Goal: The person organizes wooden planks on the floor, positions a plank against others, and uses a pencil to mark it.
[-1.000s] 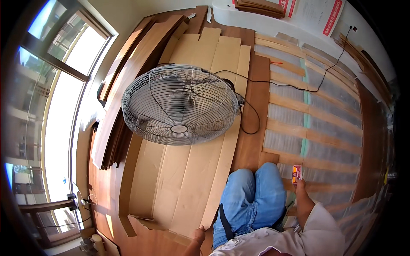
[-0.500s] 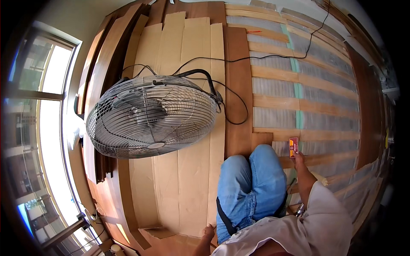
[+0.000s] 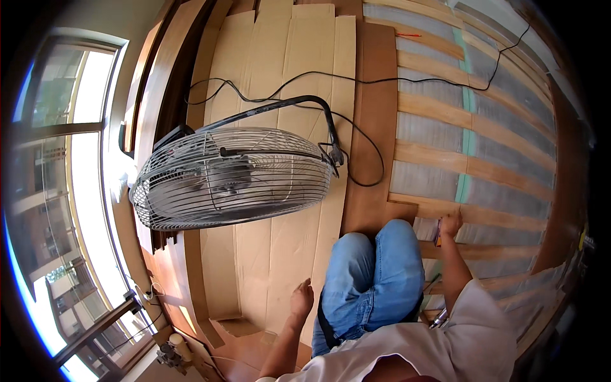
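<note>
My right hand [image 3: 450, 226] grips a small red-and-yellow box [image 3: 438, 237], mostly hidden by my hand, over the slatted strips [image 3: 471, 211] right of my knees. My left hand [image 3: 301, 297] is raised left of my jeans [image 3: 353, 280], over the cardboard sheets [image 3: 261, 267]; its fingers are curled, and anything inside is too small to make out. A wire-cage fan [image 3: 230, 181] with a black tubular frame lies ahead on the cardboard.
Wooden planks [image 3: 164, 76] are stacked beside the window [image 3: 76, 89] on the left. A black cable [image 3: 375, 81] loops across cardboard and slats, where translucent sheeting [image 3: 426, 181] shows between strips. A brown board [image 3: 366, 127] borders the cardboard.
My left hand has lifted forward from the cardboard's edge. My right hand has moved forward, now covering most of the box. The fan shows more side-on, and the view has shifted.
</note>
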Available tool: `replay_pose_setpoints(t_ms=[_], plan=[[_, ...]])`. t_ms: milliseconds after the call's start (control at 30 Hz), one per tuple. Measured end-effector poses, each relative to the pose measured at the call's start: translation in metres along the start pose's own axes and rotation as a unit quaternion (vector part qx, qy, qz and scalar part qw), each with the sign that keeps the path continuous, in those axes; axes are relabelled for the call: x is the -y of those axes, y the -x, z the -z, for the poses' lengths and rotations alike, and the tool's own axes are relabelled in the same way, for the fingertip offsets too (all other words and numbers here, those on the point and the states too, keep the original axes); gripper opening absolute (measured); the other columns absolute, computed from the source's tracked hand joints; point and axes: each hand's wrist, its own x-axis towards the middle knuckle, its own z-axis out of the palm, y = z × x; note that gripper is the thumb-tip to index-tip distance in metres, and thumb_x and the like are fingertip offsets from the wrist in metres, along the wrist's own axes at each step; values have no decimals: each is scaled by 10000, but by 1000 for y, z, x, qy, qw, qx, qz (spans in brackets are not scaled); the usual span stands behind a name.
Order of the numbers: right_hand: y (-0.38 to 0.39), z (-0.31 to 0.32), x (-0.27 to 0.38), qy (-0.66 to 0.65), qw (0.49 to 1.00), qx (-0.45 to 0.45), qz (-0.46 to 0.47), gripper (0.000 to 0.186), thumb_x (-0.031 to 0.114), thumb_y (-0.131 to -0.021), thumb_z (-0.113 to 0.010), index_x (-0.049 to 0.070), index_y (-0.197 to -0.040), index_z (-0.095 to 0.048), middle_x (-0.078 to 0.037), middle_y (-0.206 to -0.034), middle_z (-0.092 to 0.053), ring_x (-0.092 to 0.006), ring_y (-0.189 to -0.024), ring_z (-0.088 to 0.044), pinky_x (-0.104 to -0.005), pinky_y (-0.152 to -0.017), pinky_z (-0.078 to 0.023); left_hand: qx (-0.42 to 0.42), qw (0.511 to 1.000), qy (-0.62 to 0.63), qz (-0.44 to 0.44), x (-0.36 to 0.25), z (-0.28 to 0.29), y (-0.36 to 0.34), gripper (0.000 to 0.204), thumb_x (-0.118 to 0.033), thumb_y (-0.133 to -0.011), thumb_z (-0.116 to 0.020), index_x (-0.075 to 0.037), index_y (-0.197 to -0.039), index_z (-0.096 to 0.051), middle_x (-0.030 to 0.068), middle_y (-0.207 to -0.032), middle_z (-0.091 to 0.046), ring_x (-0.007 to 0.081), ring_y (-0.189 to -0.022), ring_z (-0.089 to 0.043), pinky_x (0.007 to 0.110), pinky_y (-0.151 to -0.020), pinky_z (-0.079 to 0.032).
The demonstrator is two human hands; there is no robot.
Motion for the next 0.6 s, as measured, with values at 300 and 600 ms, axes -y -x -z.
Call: replay_pose_setpoints(t_ms=[300, 600], plan=[[-149, -7, 219, -161, 952, -24, 260, 371, 21, -785, -617, 9, -1154, -584, -186, -1117, -604, -381, -1087, -535, -435, -956, -446, -179, 934, -10, -308, -416, -25, -295, 461, -72, -833, -579, 28, -1281, -526, 196, -1323, -541, 351, -1204, -506, 439, -1027, -392], [-291, -6, 304, -123, 936, -62, 323, 401, 139, -893, -563, -2, -1265, -514, -166, -1321, -506, -345, -1258, -441, -426, -1089, -344, -216, 875, -387, -195, -433, 72, -592, 580, -316, -900, -576, -65, -1400, -422, 135, -1384, -474, 268, -1275, -447, 420, -1001, -396]])
